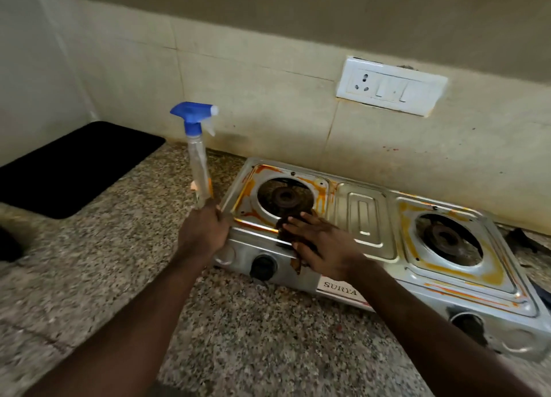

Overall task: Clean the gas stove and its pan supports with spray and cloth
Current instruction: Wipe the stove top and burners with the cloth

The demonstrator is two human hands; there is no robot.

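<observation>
Head view, with everything placed against the gas stove [362, 214], which sits on the speckled bench [268, 322] against the tiled wall. Well to the stove's left, a black mat [68, 170] lies flat on the bench, clear of the work. Just off the stove's left corner, the left hand [204, 229] is wrapped around the base of the spray bottle [199, 164], holding it upright with the blue nozzle pointing toward the stove side. That looks like a parked hold: the bottle stays off the surface being wiped but is ready for another squirt. On the stove's front left, beside the left burner [286, 198], the right hand [322, 244] lies flat with fingers spread and straight, pressing the brown cloth [283, 235] onto the steel. Part of the cloth hangs over the front edge above the left knob [262, 267], and the flat palm probably spreads the pressure for scrubbing. Orange-brown stains ring both burner wells, and those around the right burner [444, 237] look untouched, so much of the job seems to remain. No pan supports sit on either burner. Above the stove's middle, a white socket plate [390, 86] on the wall is best kept out of any spray. Past the stove's right end lies a dark object [518, 238] that I cannot identify. Nothing blocks the cloth's path except the raised rims around each well.
</observation>
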